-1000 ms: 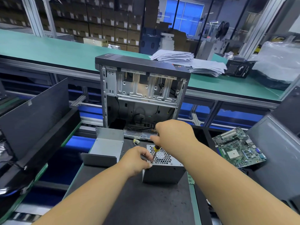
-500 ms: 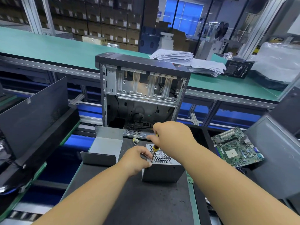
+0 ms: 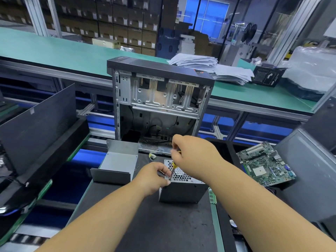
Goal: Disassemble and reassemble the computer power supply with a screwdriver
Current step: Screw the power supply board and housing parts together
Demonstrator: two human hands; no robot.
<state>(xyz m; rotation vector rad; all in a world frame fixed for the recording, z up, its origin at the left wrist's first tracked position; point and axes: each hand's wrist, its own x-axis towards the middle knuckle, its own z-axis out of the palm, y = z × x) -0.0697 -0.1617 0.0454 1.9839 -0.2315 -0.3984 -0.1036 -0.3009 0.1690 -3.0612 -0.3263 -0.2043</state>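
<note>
A grey metal power supply with a honeycomb vent on top stands on the black mat. My left hand grips its upper left corner. A screwdriver with a yellow and black handle points down at that corner, its tip next to my left fingers. My right hand is closed around the handle from above. A bent grey metal cover lies to the left of the power supply.
An open computer case stands upright behind the power supply. A green motherboard lies to the right. Dark panels lean at the left, a grey panel at the right. Paper stacks sit on the green bench beyond.
Both hands stay on the power supply and screwdriver. My right hand has shifted only slightly on the handle; the view has drifted a little.
</note>
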